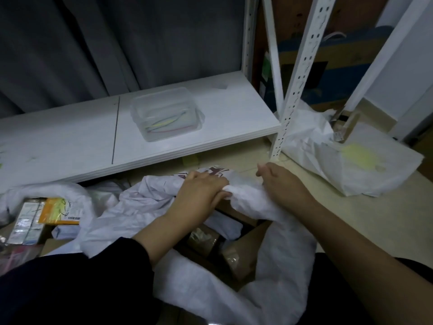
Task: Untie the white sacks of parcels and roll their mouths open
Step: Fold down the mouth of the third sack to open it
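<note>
Both our hands are on the white sack, right at the far edge of its mouth. Our left hand curls over the bunched rim, thumb tucked beneath, gripping the fabric. Our right hand, just beside it, clutches the same rim, fingers bent down over the cloth. Below our wrists the mouth gapes, and brown taped parcels show inside. Left of our left hand sits a second sack, open, with an orange packet in it. Beyond our hands, a clear plastic box rests on the white shelf. Right of our right hand, a crumpled sack lies by the rack post.
</note>
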